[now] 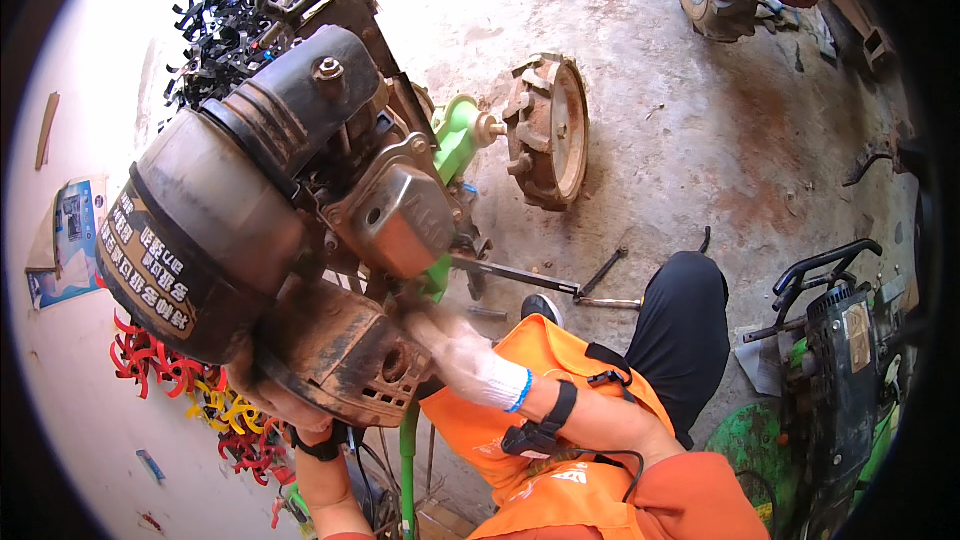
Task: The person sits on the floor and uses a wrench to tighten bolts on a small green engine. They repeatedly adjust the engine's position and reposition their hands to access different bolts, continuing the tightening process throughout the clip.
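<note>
Open floor point(655, 160) lies right of the engine point(300, 240), though 1 wheel point(562, 130) (rusty, lugged) stands in the way.

White lettering point(150, 270) on canister point(225, 195), apron point(545, 350)

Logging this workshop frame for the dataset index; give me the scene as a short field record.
left hand: bare-looking, blurred hand at the rusty box's lower-left side; grip unclear
right hand: white-gloved, blue-edged cuff, blurred, at the box's right side; grip unclear
worked part: rusty box on the engine, below the dark canister
beyond engine: lugged wheel beside green housing
picture left: black curved parts, red curved parts
picture right: green-and-black machine
clothing: orange apron
</note>
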Available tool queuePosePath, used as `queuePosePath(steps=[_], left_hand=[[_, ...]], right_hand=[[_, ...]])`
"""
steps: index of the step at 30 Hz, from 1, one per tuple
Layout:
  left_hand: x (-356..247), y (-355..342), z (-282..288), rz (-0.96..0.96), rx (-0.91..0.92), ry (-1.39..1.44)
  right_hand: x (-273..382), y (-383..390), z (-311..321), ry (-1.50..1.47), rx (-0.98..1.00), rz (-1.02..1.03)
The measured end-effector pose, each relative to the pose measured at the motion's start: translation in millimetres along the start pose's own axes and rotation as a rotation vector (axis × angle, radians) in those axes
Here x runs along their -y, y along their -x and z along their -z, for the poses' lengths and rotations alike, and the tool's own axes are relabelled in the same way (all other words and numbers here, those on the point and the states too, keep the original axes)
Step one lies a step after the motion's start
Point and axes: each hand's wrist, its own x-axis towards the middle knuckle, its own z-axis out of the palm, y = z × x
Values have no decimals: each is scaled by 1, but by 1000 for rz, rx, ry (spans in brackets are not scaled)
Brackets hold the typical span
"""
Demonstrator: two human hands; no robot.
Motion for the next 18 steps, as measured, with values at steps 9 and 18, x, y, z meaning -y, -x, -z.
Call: queuePosePath(steps=[9, 18], left_hand=[[3, -4, -6, -88, 7, -181], [-24, -20, -29, -367, 152, -386]], right_hand=[[101, -53, 117, 538, 387, 289], [100, -1, 115, 190, 230, 76]])
